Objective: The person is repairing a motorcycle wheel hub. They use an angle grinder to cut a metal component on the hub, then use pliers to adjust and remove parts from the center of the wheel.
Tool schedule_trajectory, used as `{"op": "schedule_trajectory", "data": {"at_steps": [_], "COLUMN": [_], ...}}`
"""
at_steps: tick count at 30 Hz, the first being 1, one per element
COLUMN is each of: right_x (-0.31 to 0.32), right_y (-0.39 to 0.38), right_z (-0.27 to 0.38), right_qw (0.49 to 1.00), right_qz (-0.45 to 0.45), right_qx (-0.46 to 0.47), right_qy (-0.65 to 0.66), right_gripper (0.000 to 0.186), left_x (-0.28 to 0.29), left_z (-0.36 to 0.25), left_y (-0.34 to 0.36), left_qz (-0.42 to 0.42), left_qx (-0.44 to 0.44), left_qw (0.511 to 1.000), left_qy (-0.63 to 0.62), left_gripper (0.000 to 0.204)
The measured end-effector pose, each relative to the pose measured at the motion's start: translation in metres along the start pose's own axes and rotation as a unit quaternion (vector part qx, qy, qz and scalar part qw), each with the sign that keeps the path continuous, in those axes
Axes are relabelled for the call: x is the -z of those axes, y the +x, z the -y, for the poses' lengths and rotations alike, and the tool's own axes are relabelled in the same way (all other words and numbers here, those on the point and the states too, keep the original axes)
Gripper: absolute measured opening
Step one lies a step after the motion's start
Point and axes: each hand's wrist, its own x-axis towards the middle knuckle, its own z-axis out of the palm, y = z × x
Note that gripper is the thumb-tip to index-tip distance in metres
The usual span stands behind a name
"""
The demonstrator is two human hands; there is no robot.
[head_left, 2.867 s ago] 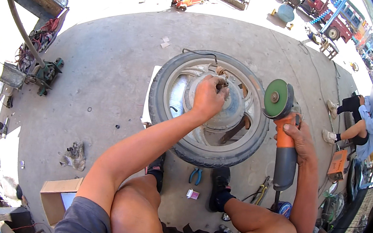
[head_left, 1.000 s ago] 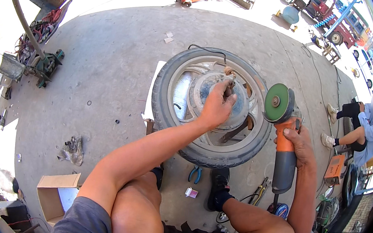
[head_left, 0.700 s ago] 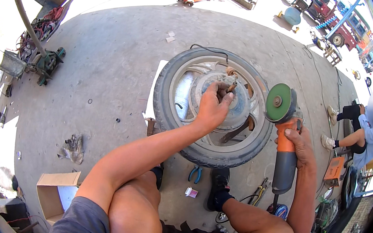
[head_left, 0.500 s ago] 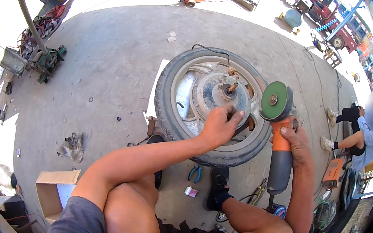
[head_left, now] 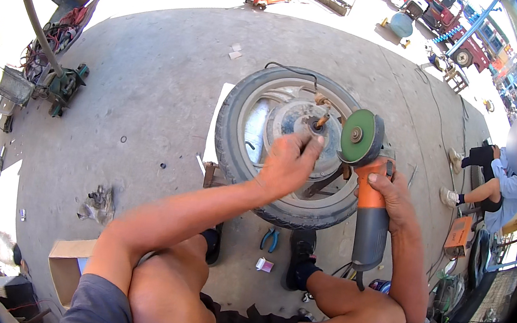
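My right hand (head_left: 395,202) grips an orange and grey angle grinder (head_left: 368,235) with a green disc (head_left: 357,135) facing up beside the wheel's hub. The grey spoked wheel with black tyre (head_left: 231,133) lies flat on a low stand with a white sheet (head_left: 211,145) under its left side. A rusty axle (head_left: 321,121) sticks up from the hub cover (head_left: 291,119). My left hand (head_left: 291,159) is on the hub just below the axle, fingers curled together; what they hold, if anything, is hidden.
Blue pliers (head_left: 269,240) and a small pink-white packet (head_left: 264,265) lie between my feet. A cardboard box (head_left: 65,267) stands lower left, a green machine with a lever (head_left: 66,87) left. A seated person (head_left: 508,201) is at right near an orange box (head_left: 460,235).
My left hand has come down from the axle, leaving it uncovered, and now rests on the hub just below it. My right hand has brought the grinder leftward, closer to the hub.
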Motion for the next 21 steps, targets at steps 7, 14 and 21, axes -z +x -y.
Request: {"op": "schedule_trajectory", "data": {"at_steps": [7, 14, 21], "right_x": [0.025, 0.042, 0.051], "right_y": [0.000, -0.007, -0.012], "right_z": [-0.018, -0.030, -0.031], "right_qw": [0.998, 0.996, 0.995], "right_qz": [-0.042, -0.074, -0.065], "right_qx": [0.009, -0.002, -0.003], "right_qy": [0.038, 0.057, 0.078], "right_gripper": [0.053, 0.057, 0.062], "left_x": [0.044, 0.007, -0.009], "left_z": [0.018, 0.023, 0.033], "left_y": [0.125, 0.168, 0.188], "left_qz": [0.014, 0.092, 0.167], "left_qx": [0.149, 0.187, 0.158], "left_qw": [0.989, 0.977, 0.964], "left_qy": [-0.002, -0.054, -0.136], "left_gripper": [0.028, 0.019, 0.022]}}
